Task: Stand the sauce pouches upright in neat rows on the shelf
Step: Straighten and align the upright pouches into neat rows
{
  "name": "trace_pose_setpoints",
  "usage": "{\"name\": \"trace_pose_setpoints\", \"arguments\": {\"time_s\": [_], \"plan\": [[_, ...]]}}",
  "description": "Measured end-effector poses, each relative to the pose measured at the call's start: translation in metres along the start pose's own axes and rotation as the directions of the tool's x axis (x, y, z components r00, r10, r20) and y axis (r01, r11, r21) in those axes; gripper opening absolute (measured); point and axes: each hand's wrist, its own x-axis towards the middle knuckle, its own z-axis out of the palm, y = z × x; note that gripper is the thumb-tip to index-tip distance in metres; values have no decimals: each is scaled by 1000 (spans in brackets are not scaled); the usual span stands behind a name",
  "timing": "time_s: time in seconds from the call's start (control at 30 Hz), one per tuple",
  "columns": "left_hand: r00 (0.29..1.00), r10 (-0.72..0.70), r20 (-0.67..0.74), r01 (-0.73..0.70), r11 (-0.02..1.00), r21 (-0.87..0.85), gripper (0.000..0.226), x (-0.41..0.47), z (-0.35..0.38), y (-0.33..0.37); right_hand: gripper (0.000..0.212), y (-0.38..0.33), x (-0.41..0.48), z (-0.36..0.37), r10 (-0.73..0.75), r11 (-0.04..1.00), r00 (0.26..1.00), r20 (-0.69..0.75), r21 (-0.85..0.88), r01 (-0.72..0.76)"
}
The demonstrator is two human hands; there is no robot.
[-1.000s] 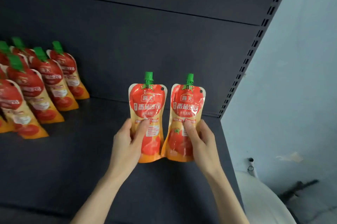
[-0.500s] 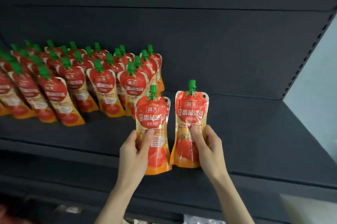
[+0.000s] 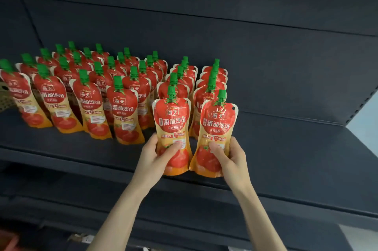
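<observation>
My left hand [image 3: 152, 158] and right hand [image 3: 231, 160] each grip a green-capped red-and-yellow plastic sauce pouch [image 3: 172, 120]; bumping the standing rows [image 3: 180, 85] may domino them.

- The shelf [image 3: 286, 148] carries standing sauce pouches [image 3: 122, 111] in rows that run front to back across its left and middle parts.
- The back panel [image 3: 266, 66] rises behind the rows.
- The left hand [image 3: 152, 160] holds the left pouch [image 3: 172, 124] upright in front of the second row from the right, thumb across its front.
- The right hand [image 3: 233, 160] holds the right pouch [image 3: 217, 126] just beside it, in front of the rightmost row.
- Both held pouches sit near the shelf's front edge; whether their bases rest on it cannot be told.
- A slotted upright [image 3: 366, 101] stands at the shelf's far right.
</observation>
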Motion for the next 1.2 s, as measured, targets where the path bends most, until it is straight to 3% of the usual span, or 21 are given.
{"name": "trace_pose_setpoints", "arguments": {"time_s": [0.2, 0.57, 0.83, 1.2], "plan": [[997, 78, -16, -77, 995, 61, 29, 34, -16, -8, 25, 7, 24, 16, -26, 1000, 1000, -15, -6, 26], [973, 109, 205, -147, 973, 178, 53, 65, -42, -37, 35, 18, 20, 43, -64, 990, 989, -131, -131, 46], [979, 141, 147, -177, 944, 279, 55, 61, -44, -38, 41, 27, 17, 48, -80, 955, 965, -251, -297, 2], [975, 152, 164, -195, 935, 296, 53, 55, -42, -33, 38, 22, 13, 45, -97, 930, 965, -242, -368, 1]]}}
